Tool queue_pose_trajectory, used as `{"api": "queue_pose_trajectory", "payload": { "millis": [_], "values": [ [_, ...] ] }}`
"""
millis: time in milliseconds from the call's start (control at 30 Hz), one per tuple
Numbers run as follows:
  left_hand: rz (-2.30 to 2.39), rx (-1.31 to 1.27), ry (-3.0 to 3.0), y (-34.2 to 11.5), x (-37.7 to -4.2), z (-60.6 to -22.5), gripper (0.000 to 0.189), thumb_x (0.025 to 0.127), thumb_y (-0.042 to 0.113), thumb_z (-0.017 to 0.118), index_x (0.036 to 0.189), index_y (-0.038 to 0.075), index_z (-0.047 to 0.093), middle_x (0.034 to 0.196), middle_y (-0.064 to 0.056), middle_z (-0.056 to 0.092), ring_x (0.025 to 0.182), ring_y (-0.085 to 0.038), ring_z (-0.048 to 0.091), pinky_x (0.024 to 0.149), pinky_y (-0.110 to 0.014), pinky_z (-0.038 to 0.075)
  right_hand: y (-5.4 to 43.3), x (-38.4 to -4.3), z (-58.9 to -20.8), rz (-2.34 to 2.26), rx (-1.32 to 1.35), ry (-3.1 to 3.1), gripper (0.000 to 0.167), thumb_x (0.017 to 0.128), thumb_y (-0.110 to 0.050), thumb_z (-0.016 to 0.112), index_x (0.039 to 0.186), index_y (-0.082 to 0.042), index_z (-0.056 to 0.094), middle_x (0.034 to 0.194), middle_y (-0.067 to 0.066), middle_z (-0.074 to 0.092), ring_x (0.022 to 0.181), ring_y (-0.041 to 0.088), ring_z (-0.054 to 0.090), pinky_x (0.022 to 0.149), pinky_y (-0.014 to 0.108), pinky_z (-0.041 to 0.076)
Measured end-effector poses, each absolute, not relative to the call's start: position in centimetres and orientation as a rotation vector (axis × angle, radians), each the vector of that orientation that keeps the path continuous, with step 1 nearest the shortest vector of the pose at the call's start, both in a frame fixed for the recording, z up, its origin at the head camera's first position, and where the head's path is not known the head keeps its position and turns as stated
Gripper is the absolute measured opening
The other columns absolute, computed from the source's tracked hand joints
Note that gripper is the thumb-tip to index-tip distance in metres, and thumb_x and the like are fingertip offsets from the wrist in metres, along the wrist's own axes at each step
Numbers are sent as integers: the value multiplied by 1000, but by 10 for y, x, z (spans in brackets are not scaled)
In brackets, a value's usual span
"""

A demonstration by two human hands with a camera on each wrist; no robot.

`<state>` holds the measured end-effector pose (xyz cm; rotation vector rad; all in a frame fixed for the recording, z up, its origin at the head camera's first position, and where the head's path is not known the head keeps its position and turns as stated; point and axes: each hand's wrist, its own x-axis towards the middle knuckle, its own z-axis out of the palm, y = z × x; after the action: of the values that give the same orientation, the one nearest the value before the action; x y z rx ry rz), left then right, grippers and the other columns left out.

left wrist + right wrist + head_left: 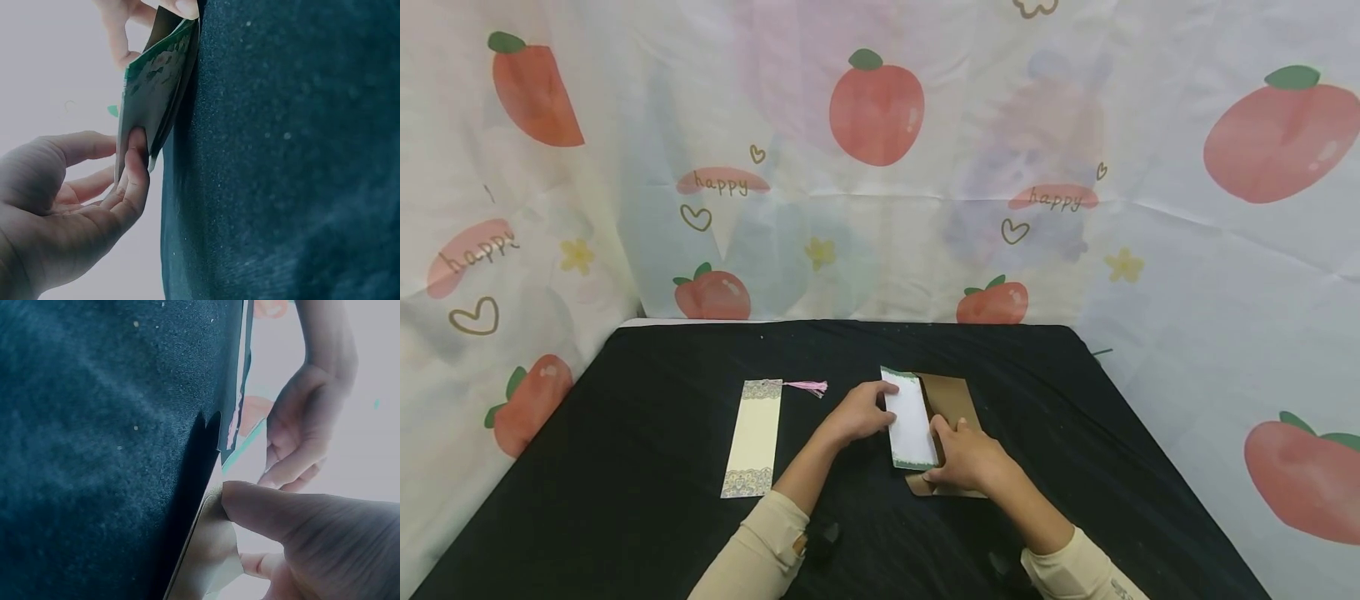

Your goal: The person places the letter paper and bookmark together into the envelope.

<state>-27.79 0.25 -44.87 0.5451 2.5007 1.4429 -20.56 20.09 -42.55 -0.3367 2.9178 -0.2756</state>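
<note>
A white card (913, 423) with green patterned ends stands in the middle of the head view, partly over a brown paper envelope (951, 400). My left hand (859, 412) pinches the card by its left edge; in the left wrist view the fingers lie on both of its faces. My right hand (966, 454) grips the envelope near its lower open side, with a finger beside the card's right edge. In the right wrist view the thumb (256, 509) presses on the envelope's flap (212, 544). How far the card reaches into the envelope is hidden.
A cream bookmark (756, 437) with patterned ends and a pink tassel (807, 387) lies to the left of my left forearm. Black cloth (647, 433) covers the table. A printed curtain (880, 233) hangs behind it and along both sides.
</note>
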Motion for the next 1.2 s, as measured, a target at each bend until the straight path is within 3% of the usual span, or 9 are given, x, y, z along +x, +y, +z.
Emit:
{"api": "queue_pose_trajectory", "payload": {
  "millis": [367, 733, 933, 1200],
  "values": [
    [1430, 533, 2516, 6, -281, -453, 42, 88, -7, 74, 128, -4, 64, 94, -10, 59, 66, -18, 63, 63, -31, 55, 201, -205, -426, -285, -336, 2914, 65, 78, -37, 92, 121, -11, 51, 108, 24, 57, 76, 30, 57, 66, 51, 50],
    [1493, 502, 2501, 12, -281, -453, 29, 86, -9, 74, 114, -5, 66, 91, -11, 58, 60, -20, 65, 60, -31, 57, 200, -205, -424, -260, -333, 2908, 63, 78, -37, 91, 121, -12, 51, 110, 25, 57, 77, 31, 57, 67, 52, 51],
    [1494, 503, 2499, 16, -281, -453, 29, 89, -9, 69, 117, -7, 66, 90, -10, 57, 60, -20, 64, 58, -31, 58, 200, -205, -425, -257, -327, 2917, 64, 77, -37, 92, 121, -12, 52, 113, 28, 58, 78, 33, 59, 68, 54, 52],
    [1566, 465, 2476, 20, -283, -455, 39, 86, -12, 73, 123, -6, 62, 95, -15, 61, 60, -19, 64, 58, -32, 59, 201, -206, -426, -250, -332, 2916, 65, 77, -37, 92, 122, -12, 52, 116, 29, 58, 80, 33, 60, 68, 54, 52]
  ]
}}
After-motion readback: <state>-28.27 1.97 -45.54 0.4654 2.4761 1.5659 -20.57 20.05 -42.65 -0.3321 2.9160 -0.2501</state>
